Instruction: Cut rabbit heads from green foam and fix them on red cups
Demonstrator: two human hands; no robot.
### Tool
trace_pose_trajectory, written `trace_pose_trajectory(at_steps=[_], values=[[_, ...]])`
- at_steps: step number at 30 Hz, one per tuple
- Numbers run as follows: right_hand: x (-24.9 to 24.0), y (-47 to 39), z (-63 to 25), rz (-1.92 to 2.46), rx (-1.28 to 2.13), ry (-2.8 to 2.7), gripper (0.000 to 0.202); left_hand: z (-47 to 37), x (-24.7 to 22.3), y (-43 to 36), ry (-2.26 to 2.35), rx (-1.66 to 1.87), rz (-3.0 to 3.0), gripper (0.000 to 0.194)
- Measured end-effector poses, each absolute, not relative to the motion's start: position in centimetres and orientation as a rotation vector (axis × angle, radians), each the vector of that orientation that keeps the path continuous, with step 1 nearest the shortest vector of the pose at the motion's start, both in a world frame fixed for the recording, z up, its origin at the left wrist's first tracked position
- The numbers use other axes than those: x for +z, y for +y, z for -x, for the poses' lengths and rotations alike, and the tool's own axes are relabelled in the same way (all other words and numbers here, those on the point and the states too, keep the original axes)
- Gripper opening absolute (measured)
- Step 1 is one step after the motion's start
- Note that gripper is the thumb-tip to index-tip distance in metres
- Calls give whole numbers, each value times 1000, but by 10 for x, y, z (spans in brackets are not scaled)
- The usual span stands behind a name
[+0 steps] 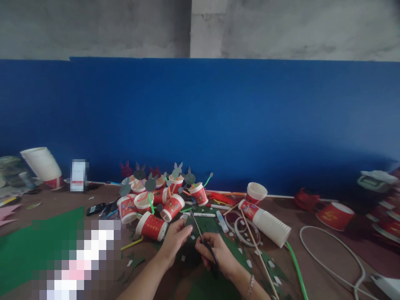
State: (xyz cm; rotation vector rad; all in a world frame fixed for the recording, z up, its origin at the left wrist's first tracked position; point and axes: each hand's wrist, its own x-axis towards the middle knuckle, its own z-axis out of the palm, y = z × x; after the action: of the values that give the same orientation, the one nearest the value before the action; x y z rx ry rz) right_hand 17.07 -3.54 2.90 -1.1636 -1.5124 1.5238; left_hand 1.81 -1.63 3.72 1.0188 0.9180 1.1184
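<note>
My right hand is wrapped round the handles of black-handled scissors, whose blades point up and away to the left. Just left of the blades is my left hand, fingers bent together; whatever may be between them is too small to make out. Beneath both hands lies dark green paper with small white scraps around. A red paper cup lies on its side close to my left hand. Beyond it stand several red-and-white cups with paper animal heads and bent coloured pieces attached.
On the right are a stack of paper cups lying down, a wooden stick, a coiled clear tube, a glue stick and a white cable. Green sheet covers the left. A blue wall panel rises behind.
</note>
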Motion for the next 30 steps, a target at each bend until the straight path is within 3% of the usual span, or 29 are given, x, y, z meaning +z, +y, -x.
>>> trace_pose_trajectory(at_steps=[8,16,30], values=[[25,-32,-172,1229,1469,-1441,45,-16,36,-14,938,1097,-1004,39],[23,-28,-171,1178,1390,-1279,43,-19,36,-19,920,981,-1201,30],[32,-32,-167,1135,1343,-1198,45,-31,31,-21,1021,1071,-1049,41]])
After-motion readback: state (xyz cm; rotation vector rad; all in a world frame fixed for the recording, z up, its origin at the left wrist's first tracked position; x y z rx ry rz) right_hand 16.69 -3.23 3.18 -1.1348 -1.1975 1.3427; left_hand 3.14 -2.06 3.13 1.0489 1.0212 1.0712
